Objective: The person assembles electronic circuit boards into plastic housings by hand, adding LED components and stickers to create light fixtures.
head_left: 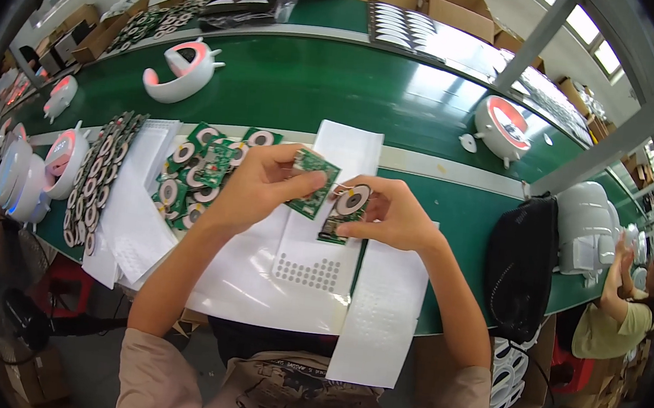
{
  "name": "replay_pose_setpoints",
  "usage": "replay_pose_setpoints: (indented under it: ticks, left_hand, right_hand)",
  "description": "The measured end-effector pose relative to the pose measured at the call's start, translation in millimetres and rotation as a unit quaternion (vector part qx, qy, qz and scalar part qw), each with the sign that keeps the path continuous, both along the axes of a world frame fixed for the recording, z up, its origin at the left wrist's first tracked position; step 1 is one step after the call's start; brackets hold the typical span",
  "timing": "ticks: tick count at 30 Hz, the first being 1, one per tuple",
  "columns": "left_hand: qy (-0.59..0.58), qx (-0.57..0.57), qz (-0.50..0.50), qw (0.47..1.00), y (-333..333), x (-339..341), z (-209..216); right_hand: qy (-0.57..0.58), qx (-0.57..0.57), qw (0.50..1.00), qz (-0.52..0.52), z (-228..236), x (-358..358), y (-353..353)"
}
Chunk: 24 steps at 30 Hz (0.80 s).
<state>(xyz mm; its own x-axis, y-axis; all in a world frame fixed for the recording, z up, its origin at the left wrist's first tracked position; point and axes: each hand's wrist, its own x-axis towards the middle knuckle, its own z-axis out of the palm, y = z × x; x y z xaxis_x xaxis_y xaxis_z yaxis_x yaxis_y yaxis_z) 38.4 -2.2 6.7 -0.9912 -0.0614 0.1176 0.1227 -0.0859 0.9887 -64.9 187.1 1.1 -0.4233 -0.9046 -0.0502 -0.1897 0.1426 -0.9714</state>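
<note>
Between the thumb and fingers of my left hand is a green circuit board, held up in front of me. My right hand grips a second circuit board, which carries a round coil with a pale ring and dark centre. The two boards are close together, with what looks like a thin white wire between them. Below them lies a white sheet with rows of small grey dots. Just left of my left hand is a loose pile of green boards with ring coils.
Stacked coil boards and white sheets lie farther left. A black pouch and white plastic shells stand on the right. White rounded devices sit on the green belt. Other people work across and at right.
</note>
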Motion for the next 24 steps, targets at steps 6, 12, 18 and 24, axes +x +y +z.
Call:
replay_pose_setpoints:
  ticks: [6,12,18,24]
  left_hand:
    - [0.031,0.08,0.0,0.996,-14,5,6]
    - [0.064,-0.11,-0.037,0.991,-21,1,11]
    - [-0.031,-0.16,-0.055,0.985,-5,-2,1]
    - [-0.044,-0.189,-0.004,0.981,-31,8,21]
  right_hand:
    - [-0.042,-0.003,0.998,-0.045,-18,-6,-2]
    - [-0.283,-0.12,0.94,-0.149,-19,-4,-15]
    - [-0.21,-0.115,0.958,-0.158,-19,11,-14]
    - [-0.035,-0.097,0.968,-0.231,-16,-10,-7]
